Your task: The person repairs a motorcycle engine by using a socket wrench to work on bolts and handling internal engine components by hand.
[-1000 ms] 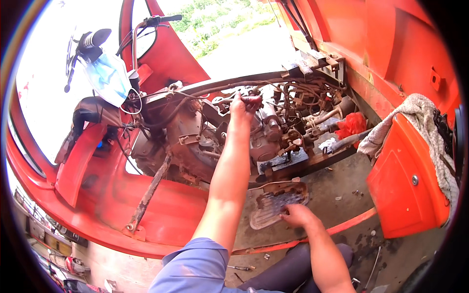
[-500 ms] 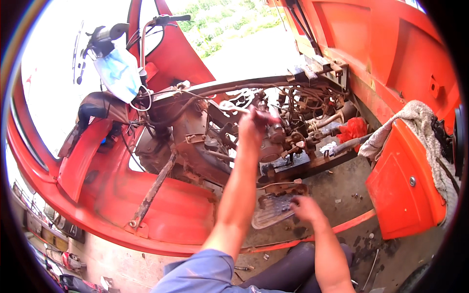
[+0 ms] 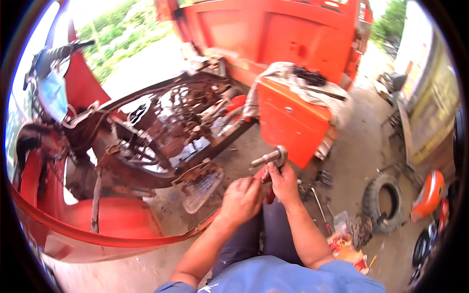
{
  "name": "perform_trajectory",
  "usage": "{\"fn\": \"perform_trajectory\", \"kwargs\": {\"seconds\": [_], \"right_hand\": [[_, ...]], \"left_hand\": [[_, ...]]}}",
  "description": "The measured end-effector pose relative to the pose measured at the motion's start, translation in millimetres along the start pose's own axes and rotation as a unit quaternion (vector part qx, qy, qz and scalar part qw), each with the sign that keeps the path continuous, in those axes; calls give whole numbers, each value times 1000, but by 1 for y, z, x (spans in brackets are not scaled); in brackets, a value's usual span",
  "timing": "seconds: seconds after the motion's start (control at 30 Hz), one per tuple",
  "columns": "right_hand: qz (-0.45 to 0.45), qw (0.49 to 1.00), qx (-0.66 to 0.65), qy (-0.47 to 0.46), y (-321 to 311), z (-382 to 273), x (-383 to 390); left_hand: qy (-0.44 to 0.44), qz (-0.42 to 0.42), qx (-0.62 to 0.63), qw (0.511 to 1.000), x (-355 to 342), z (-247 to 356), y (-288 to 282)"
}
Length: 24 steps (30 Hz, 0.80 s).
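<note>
Right hand clutches ratchet wrench near its head; red part between hands mostly hidden. Left hand: fingers bunched, can't tell what they pinch.

**Socket wrench held up in bare hands**

A metal socket wrench sits in the grip of the right hand, its round head rising clear above the thumb. A long, cylindrical socket juts from the head toward the left, its free end tipped slightly down. The metal looks grey and brownish, dull in the daylight. Below, a red piece shows between the right hand and the curled left hand; fingers hide how it joins the wrench.
</note>
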State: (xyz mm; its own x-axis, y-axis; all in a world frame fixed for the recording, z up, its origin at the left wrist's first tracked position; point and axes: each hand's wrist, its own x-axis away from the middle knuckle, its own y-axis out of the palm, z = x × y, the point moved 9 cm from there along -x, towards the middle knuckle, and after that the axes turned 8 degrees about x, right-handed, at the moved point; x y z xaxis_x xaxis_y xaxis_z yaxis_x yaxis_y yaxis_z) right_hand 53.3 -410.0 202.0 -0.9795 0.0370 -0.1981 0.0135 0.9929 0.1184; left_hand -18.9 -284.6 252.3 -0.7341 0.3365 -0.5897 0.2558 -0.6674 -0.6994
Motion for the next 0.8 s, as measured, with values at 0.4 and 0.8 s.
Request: {"fn": "perform_trajectory", "kwargs": {"seconds": [0.4,0.8], "right_hand": [[-35,965,249,-75,-60,-102,122],[69,983,156,-69,-83,-81,180]], "left_hand": [[53,-94,-4,994,-45,99,-3],[18,-25,162,986,-13,86,43]]}}
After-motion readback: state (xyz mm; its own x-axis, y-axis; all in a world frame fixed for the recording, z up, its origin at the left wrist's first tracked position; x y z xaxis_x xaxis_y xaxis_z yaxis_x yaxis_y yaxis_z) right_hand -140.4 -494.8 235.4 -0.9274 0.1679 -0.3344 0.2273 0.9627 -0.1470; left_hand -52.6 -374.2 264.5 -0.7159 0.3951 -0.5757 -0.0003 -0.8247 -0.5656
